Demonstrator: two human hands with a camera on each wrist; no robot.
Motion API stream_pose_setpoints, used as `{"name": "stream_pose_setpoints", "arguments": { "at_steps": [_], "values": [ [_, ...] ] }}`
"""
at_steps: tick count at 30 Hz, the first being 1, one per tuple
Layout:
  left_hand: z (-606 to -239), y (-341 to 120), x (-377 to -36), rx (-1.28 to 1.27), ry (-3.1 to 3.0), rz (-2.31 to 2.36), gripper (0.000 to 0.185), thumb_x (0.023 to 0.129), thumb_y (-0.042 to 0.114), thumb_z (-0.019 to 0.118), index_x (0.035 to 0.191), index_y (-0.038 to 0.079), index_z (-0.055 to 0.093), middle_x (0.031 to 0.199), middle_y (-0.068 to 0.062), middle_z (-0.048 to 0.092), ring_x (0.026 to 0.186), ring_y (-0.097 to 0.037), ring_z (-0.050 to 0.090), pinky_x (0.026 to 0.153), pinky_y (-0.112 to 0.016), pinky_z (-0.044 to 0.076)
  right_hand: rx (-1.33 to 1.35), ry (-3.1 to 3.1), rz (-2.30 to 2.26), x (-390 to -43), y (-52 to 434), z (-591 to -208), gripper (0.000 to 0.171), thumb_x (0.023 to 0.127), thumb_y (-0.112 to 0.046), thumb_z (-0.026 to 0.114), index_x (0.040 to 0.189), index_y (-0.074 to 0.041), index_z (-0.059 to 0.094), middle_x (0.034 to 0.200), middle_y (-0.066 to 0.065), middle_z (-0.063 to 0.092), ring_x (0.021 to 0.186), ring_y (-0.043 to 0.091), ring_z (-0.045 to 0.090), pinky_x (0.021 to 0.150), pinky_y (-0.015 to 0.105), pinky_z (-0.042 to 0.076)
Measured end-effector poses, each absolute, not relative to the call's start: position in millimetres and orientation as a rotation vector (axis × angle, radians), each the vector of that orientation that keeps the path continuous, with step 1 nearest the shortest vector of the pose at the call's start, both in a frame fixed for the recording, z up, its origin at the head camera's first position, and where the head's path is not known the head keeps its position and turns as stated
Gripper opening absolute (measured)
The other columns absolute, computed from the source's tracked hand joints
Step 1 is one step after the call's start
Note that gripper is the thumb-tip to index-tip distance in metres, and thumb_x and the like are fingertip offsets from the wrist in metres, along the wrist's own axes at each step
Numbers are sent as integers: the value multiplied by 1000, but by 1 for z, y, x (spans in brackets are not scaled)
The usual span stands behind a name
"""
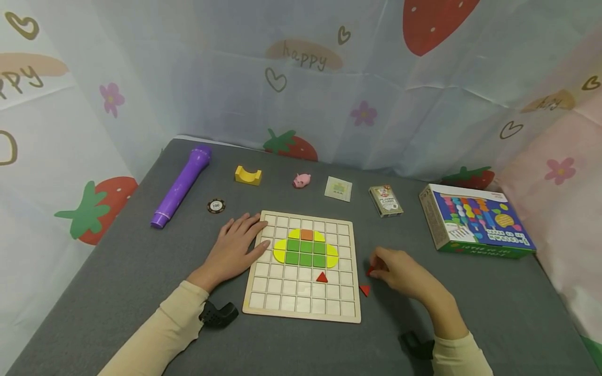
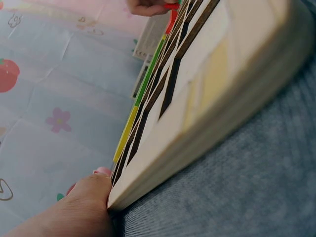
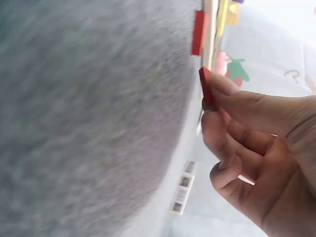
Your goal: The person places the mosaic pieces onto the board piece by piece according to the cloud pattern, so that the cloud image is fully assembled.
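On the grey bench (image 1: 141, 271), head view: left hand (image 1: 235, 250) lies flat, fingers straight, on the grid board (image 1: 263, 308) edge, apparently steadying it. Right hand (image 1: 400, 269) pinches a red piece (image 1: 370, 270) just right of the board.

Left wrist: fingertip (image 2: 94, 197) against the board corner (image 2: 207, 123).

Right wrist: grip narrow, fingertips (image 3: 222, 86) holding the piece (image 3: 206, 89) on edge.

Even soft light, faint shadows; head view sharp w/ edge warp; wrist views blurry close-up.
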State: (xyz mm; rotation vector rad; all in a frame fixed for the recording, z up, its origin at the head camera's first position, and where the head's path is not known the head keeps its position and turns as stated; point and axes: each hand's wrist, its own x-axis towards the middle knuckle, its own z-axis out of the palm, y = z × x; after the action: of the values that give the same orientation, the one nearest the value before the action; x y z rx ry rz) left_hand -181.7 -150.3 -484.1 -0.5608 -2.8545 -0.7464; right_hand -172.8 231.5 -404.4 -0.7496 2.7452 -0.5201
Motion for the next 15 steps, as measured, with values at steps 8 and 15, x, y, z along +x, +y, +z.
{"name": "stream_pose_setpoints", "arguments": {
  "at_steps": [8, 15],
  "values": [
    [-484, -150, -182, -555, -2849, -749, 53, 98, 47, 47, 143, 19, 45, 151, -9, 37, 143, -31, 25, 113, -58, 16, -816, 2762, -567, -175, 208, -393, 10, 90, -12, 68, 97, -13, 61, 82, -8, 60, 71, 5, 53, 62, 25, 48],
    [-484, -150, -182, -563, -2851, -742, 53, 98, 47, 47, 143, 18, 45, 151, -9, 37, 143, -31, 25, 113, -57, 16, -856, 2720, -517, -178, 180, -390, 7, 91, -15, 66, 97, -15, 63, 83, -8, 62, 69, 6, 53, 61, 22, 47]
  ]
}}
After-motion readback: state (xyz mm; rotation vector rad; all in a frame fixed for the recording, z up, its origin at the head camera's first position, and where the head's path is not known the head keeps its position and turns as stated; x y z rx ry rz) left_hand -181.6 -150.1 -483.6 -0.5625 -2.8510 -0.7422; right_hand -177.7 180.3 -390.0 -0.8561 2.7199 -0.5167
